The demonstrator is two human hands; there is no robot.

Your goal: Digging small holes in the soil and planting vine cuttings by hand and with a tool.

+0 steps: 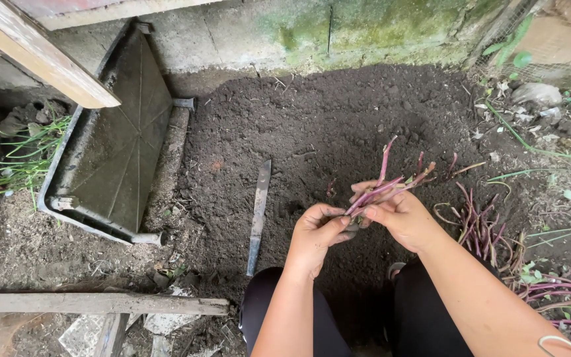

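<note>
Purple-red stem cuttings (384, 185), dark brown soil (325, 125), grey tray (117, 145), green-mossed wall (365, 30)

Both forearms reached forward from the bottom of the view, bare to the elbow, and converged in front of the knees. The left hand (316, 235) sat slightly lower and nearer the body, back turned up, fingers curled inward with the thumb pressed toward the right hand's fingertips. The right hand (401, 215) lay just beside it, a little farther out, wrist bent leftward, its fingers and thumb pinched closed. The two hands met at their fingertips.
</note>
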